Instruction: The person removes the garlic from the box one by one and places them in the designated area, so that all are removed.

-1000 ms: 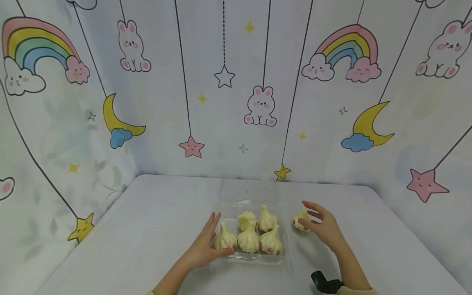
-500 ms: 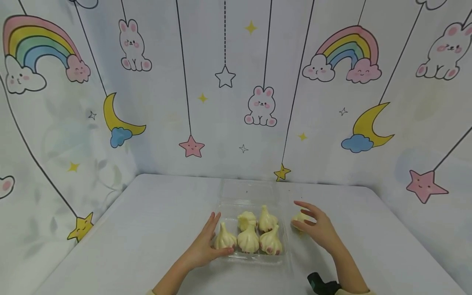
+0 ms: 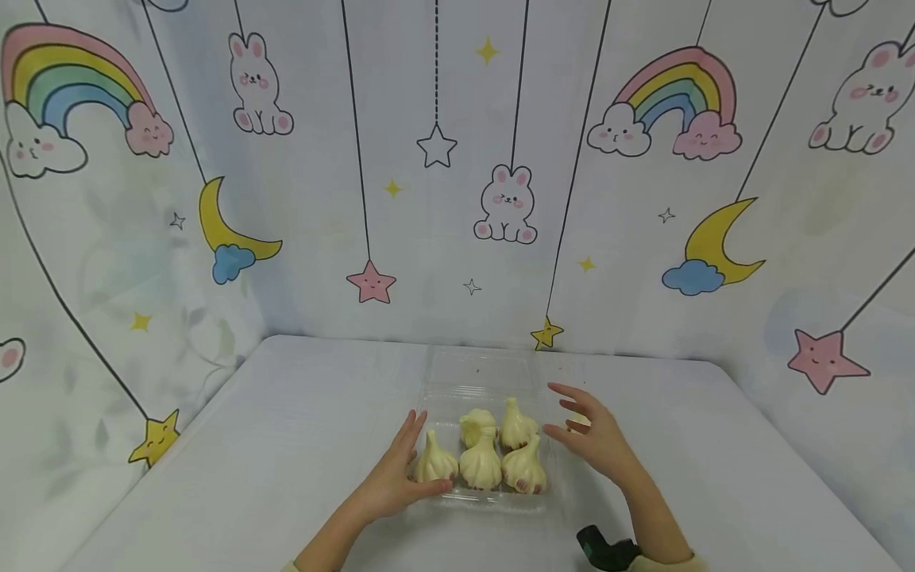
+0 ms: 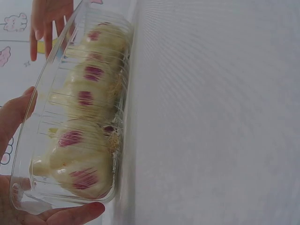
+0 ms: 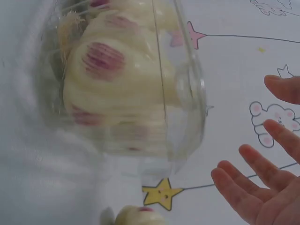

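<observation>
A clear plastic clamshell box [image 3: 493, 504] holds several pale garlic bulbs [image 3: 480, 462] with purple-marked skins. My left hand [image 3: 393, 477] holds the box's left end, with the thumb across the front wall and the fingers spread at the far left corner. To the right of the box hovers my right hand [image 3: 596, 441], its fingers spread and nothing between them; the fingertips are close to the box's right wall. A loose garlic bulb [image 5: 140, 217] stands on the table right of the box, largely hidden behind the right hand in the head view.
The box's transparent lid [image 3: 479, 370] lies folded back behind it on the white table [image 3: 300, 445]. A dark device [image 3: 606, 550] sits by the right wrist. Behind the table hangs a printed curtain [image 3: 429, 214] with rabbits, stars and rainbows.
My right hand has moved left, from around the loose garlic bulb toward the box's right side, with nothing in it. The bulb stays where it was. The left hand has kept its place.
</observation>
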`<state>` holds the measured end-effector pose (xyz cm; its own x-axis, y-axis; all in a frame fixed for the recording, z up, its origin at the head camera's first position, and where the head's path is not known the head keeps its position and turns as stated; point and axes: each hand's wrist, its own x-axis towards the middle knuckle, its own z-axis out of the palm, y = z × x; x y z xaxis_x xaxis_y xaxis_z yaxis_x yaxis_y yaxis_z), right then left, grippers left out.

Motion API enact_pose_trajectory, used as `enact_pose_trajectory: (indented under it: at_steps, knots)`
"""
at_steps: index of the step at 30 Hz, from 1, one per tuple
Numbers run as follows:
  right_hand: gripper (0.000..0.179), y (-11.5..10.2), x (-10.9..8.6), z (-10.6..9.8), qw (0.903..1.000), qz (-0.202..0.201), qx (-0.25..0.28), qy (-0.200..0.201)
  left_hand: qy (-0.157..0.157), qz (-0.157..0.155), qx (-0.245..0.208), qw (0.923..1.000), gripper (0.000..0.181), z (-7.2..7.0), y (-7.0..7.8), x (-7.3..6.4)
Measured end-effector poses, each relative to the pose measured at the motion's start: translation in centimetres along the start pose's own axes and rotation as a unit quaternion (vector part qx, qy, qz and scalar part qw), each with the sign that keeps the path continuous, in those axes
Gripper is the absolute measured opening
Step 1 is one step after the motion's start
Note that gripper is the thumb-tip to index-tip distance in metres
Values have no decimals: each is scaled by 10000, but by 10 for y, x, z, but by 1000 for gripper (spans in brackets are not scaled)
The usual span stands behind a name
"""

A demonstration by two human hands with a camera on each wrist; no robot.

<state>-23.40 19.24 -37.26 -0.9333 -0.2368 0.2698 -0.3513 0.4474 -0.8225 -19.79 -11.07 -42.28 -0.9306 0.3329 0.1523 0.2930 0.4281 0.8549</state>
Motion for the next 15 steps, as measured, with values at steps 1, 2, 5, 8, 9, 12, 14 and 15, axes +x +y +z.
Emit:
enact_pose_trajectory:
  at_steps: [1,2,5,8,9,12,14,15]
  knots:
    - [60,-1,1,2,10000,-5,27,-24,-2,1,-10,10000,103,0,0,0]
    - [60,-3,2,5,10000,-4,51,-44,-3,1,-22,10000,103,-1,1,0]
    - [59,-6,5,11,9999,-9,108,-96,-14,-8,-59,10000,103,-1,2,-1]
    - [59,-7,9,18,9996,-85,197,-154,-21,-8,-37,10000,103,-2,2,-1]
    - [59,-7,11,20,9995,-104,219,-183,-21,-3,-23,10000,103,-2,2,0]
    - [59,-10,16,26,9988,-178,318,-323,-15,16,9,10000,103,-1,0,0]
    - [58,-12,19,30,9980,-231,380,-456,-13,22,11,10000,103,-1,-1,0]
    - [57,-13,21,32,9975,-250,409,-520,-9,20,4,10000,103,-1,-1,0]
